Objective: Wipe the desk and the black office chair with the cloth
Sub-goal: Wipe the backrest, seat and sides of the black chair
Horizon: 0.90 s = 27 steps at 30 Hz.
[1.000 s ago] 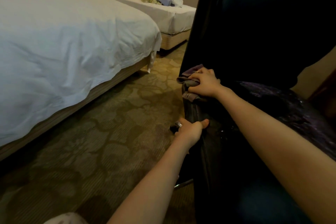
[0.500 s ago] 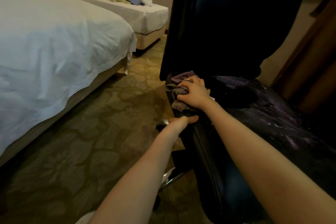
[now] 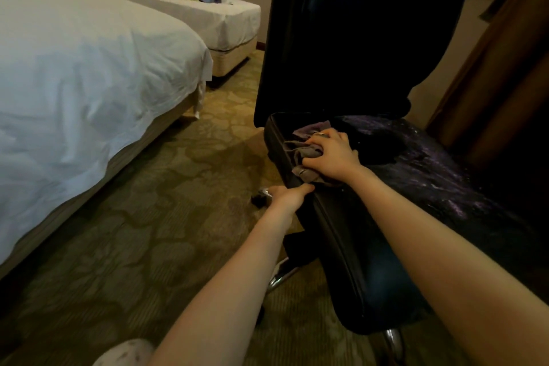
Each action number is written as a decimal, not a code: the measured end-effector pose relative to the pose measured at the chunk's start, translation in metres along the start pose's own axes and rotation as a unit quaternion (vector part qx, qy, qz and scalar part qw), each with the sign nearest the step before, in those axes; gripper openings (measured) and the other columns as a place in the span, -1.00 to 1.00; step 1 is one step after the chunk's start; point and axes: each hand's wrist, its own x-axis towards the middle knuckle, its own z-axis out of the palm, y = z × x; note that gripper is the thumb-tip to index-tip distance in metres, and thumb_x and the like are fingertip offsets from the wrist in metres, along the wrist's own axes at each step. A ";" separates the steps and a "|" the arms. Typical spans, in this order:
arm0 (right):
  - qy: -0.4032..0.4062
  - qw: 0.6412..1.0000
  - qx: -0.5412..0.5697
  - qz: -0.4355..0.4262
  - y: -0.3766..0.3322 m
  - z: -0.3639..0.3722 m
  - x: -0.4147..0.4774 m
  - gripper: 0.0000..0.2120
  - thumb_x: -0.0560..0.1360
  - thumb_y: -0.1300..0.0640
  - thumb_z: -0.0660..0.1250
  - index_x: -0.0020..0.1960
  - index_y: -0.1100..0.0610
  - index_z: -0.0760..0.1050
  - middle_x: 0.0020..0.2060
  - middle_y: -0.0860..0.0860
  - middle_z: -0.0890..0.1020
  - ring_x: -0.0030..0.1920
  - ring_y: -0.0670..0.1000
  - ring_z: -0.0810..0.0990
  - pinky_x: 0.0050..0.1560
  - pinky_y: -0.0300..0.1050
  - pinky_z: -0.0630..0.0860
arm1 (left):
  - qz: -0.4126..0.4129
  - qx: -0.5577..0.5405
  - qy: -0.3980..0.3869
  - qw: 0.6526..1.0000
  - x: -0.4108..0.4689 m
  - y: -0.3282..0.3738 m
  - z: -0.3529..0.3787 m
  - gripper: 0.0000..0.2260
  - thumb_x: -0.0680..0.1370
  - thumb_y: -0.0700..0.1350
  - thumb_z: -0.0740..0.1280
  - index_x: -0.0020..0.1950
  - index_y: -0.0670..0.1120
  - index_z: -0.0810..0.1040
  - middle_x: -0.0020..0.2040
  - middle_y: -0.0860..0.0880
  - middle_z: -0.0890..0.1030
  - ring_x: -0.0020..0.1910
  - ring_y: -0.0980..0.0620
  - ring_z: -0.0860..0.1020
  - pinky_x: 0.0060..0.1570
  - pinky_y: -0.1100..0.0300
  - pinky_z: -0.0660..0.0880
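Observation:
The black office chair [image 3: 350, 246] fills the right half of the view, its tall backrest rising behind the seat. A crumpled grey-purple cloth [image 3: 306, 151] lies on the seat's left rear corner, and my right hand [image 3: 331, 156] grips it and presses it onto the seat. My left hand [image 3: 289, 196] holds the seat's left edge just below, thumb on top and fingers curled under. The seat surface to the right glistens with streaks. No desk shows in this view.
A white-sheeted bed [image 3: 74, 83] runs along the left, with a second bed [image 3: 208, 15] behind it carrying a pile of linens and clothes. Patterned carpet [image 3: 148, 232] lies between bed and chair. A chrome chair leg [image 3: 279, 276] juts out low. Wooden panelling [image 3: 505, 68] stands at right.
The view has swung so the chair sits more to the right and its seat shows more. Both hands keep their hold on the cloth and the seat edge.

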 end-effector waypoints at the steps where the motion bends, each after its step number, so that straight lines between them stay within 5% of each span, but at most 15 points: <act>1: 0.002 1.000 0.004 0.001 0.006 -0.002 -0.010 -0.47 0.45 -0.08 0.36 0.39 -0.07 0.36 0.40 0.01 0.26 0.41 0.11 0.14 0.30 0.16 0.22 | 0.001 -0.016 0.000 1.000 -0.002 -0.001 -0.001 -0.15 0.41 -0.03 0.47 0.48 -0.24 0.01 0.31 -0.19 0.41 0.24 -0.12 0.47 0.23 0.05 0.45; 5: -0.008 0.999 0.033 0.020 0.026 -0.013 -0.044 -0.51 0.44 -0.06 0.38 0.34 -0.06 0.41 0.42 0.01 0.23 0.43 0.10 0.10 0.35 0.27 0.19 | -0.029 -0.088 -0.013 0.996 -0.010 -0.008 -0.006 -0.11 0.31 0.02 0.51 0.49 -0.13 0.10 0.28 -0.15 0.43 0.16 -0.11 0.49 0.22 0.03 0.46; 9: -0.014 0.999 0.016 0.033 0.024 -0.016 -0.055 -0.50 0.46 -0.08 0.36 0.37 -0.07 0.37 0.46 -0.01 0.17 0.46 0.10 0.03 0.36 0.27 0.12 | -0.040 -0.107 -0.011 0.993 -0.013 0.000 -0.001 -0.13 0.41 0.12 0.41 0.53 -0.08 -0.04 0.31 -0.19 0.39 0.23 -0.17 0.44 0.26 -0.01 0.42; 15: 0.003 0.998 0.009 0.066 0.019 -0.016 -0.066 -0.50 0.45 -0.11 0.35 0.37 -0.10 0.37 0.44 -0.03 0.19 0.45 0.09 0.04 0.34 0.23 0.15 | -0.015 -0.041 0.024 0.999 -0.017 0.007 0.010 -0.30 0.55 0.00 0.31 0.52 -0.17 -0.03 0.42 -0.20 0.28 0.37 -0.19 0.31 0.32 0.02 0.28; 27: 0.027 0.995 0.017 0.100 0.006 -0.013 -0.084 -0.54 0.41 -0.12 0.37 0.30 -0.10 0.44 0.39 -0.03 0.26 0.41 0.11 0.10 0.32 0.21 0.21 | -0.008 -0.031 0.095 0.995 -0.002 0.003 0.023 -0.29 0.58 0.00 0.25 0.52 -0.16 -0.16 0.47 -0.23 0.14 0.40 -0.24 0.26 0.33 0.01 0.26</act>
